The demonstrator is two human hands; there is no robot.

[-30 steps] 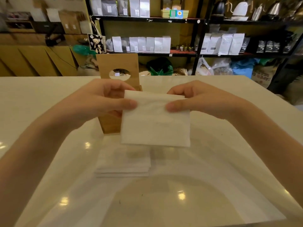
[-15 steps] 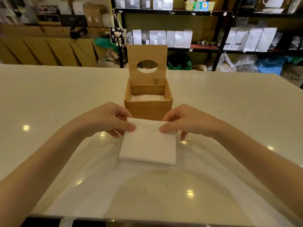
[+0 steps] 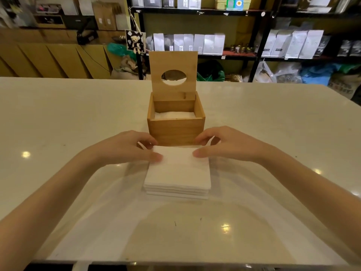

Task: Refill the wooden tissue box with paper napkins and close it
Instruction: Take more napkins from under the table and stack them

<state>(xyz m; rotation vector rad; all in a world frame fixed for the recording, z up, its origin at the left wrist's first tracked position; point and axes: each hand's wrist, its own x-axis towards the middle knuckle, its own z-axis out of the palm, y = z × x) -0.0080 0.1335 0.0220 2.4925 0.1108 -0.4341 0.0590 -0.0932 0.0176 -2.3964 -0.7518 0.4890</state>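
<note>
Left hand (image 3: 129, 148) and right hand (image 3: 224, 146) — thumbs and curled fingers pinching the napkin stack's (image 3: 178, 173) far corners.

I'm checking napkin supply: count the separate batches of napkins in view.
2. One stack lies on the table in front of the box, under both hands. Another batch sits inside the box; its depth is hidden.

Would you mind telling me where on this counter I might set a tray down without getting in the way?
The counter is bare left of the wooden tissue box and right of it. It is crowded in the middle, where the left hand and right hand grip the napkin stack right before the box.
</note>
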